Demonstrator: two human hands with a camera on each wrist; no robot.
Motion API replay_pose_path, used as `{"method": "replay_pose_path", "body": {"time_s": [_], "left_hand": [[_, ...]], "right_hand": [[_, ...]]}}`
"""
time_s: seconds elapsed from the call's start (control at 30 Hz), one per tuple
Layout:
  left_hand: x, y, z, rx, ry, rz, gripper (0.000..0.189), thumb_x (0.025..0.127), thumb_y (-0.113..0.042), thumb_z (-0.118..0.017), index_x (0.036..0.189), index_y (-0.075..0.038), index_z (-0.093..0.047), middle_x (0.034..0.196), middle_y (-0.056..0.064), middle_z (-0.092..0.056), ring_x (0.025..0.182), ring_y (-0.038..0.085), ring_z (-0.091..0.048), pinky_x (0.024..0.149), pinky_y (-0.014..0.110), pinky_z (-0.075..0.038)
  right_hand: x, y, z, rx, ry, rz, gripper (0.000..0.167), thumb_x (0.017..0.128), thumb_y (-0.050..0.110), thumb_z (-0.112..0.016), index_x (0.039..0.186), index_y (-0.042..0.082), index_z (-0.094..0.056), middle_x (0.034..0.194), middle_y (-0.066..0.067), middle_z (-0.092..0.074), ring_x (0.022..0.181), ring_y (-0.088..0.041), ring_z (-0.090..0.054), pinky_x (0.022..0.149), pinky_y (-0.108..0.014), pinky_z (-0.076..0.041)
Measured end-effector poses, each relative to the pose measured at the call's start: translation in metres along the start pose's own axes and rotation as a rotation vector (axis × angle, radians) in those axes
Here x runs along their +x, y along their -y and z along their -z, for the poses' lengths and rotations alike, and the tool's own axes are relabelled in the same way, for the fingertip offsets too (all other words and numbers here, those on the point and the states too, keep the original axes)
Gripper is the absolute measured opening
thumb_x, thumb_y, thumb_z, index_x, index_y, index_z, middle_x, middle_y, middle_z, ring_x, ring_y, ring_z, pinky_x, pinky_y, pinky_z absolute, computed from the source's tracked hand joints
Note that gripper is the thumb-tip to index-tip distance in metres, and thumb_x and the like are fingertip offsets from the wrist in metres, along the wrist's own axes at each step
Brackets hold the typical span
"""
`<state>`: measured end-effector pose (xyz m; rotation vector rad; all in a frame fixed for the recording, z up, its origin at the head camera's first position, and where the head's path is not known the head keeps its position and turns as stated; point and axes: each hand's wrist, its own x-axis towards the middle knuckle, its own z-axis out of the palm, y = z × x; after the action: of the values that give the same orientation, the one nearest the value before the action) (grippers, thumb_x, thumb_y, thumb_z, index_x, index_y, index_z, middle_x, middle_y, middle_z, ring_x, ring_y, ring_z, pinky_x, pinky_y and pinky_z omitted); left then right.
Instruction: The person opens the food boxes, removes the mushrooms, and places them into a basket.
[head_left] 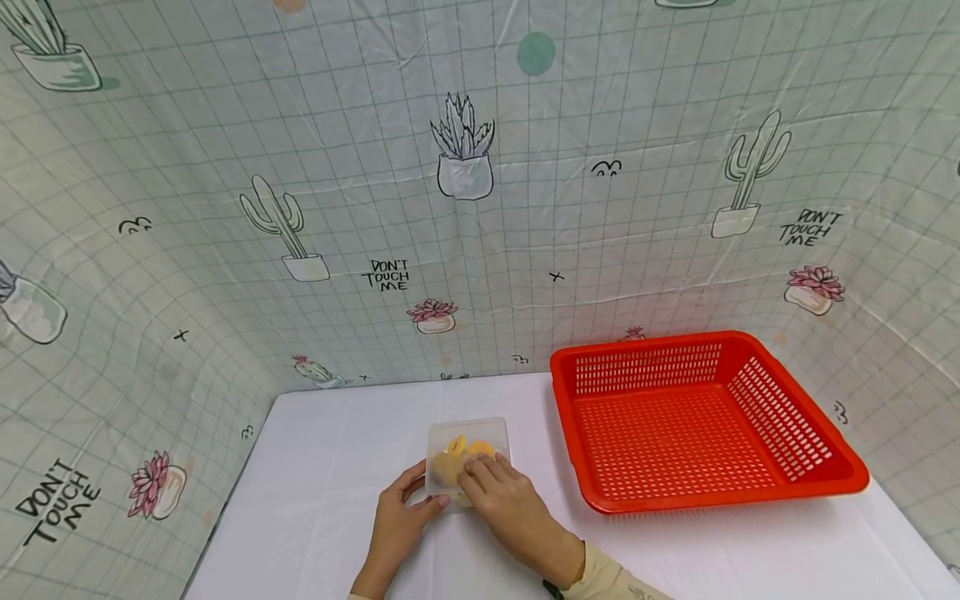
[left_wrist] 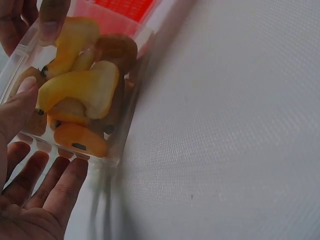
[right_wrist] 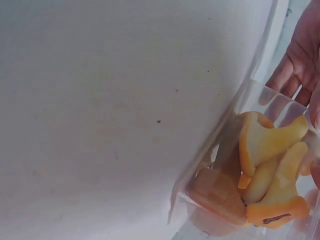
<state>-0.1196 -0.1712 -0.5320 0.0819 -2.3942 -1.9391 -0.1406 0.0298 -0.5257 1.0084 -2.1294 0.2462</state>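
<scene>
A clear plastic box (head_left: 437,437) sits on the white table, holding several yellow-orange curved pieces (left_wrist: 80,92) with dark marks at their ends, which look like toy fruit or mushrooms. Brownish rounded pieces (right_wrist: 215,192) lie among them. My left hand (head_left: 397,521) grips the box's near left side, the thumb over the rim and the fingers against the outer wall. Over the right side of the box is my right hand (head_left: 513,504), fingers bent down at the yellow-orange pieces. I cannot tell whether those fingers pinch one.
A red slotted plastic basket (head_left: 682,442) stands to the right of the box, with bare mesh showing across its bottom. The white table (head_left: 322,467) extends to the left. Behind and at both sides hangs a cloth (head_left: 517,225) with a grid and printed cacti.
</scene>
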Motion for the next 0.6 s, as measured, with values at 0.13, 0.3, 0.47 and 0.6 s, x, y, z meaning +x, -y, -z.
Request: {"method": "replay_pose_path", "body": {"time_s": [0.13,0.3,0.47,0.6], "left_hand": [[0.0000,-0.0001,-0.0002,0.009,0.001,0.005,0.063,0.084,0.002,-0.086,0.140,0.012,-0.059,0.142,0.031,-0.060,0.128,0.045,-0.062,0.093,0.029,-0.062],[0.0000,0.0002,-0.0003,0.003,0.003,0.004,0.064,0.083,0.003,-0.086,0.140,0.012,-0.059,0.141,0.032,-0.060,0.127,0.045,-0.062,0.093,0.029,-0.061],[-0.0009,0.0011,-0.0007,0.007,0.006,0.021,0.063,0.083,0.005,-0.085,0.140,0.013,-0.058,0.139,0.032,-0.061,0.125,0.043,-0.063,0.091,0.027,-0.061],[-0.0007,0.0018,-0.0010,0.015,0.003,0.028,0.063,0.082,0.007,-0.085,0.139,0.014,-0.058,0.138,0.032,-0.061,0.124,0.042,-0.064,0.091,0.026,-0.061]], "right_hand": [[-0.0003,-0.0006,-0.0002,-0.027,-0.006,0.013,0.025,0.095,0.005,-0.052,0.105,0.010,-0.073,0.109,-0.005,-0.071,0.101,-0.021,-0.072,0.087,-0.040,-0.065],[-0.0003,-0.0008,-0.0003,-0.053,-0.009,0.028,0.044,0.110,0.002,-0.030,0.105,0.010,-0.073,0.108,-0.005,-0.071,0.100,-0.021,-0.073,0.086,-0.038,-0.065],[0.0019,-0.0006,0.0032,-0.044,-0.015,0.033,0.035,0.107,0.001,-0.038,0.107,0.008,-0.072,0.108,-0.006,-0.071,0.099,-0.020,-0.073,0.085,-0.039,-0.065],[0.0047,-0.0009,0.0069,0.003,-0.007,0.012,0.020,0.091,0.003,-0.064,0.109,0.008,-0.072,0.108,-0.006,-0.070,0.100,-0.020,-0.073,0.086,-0.037,-0.065]]}}
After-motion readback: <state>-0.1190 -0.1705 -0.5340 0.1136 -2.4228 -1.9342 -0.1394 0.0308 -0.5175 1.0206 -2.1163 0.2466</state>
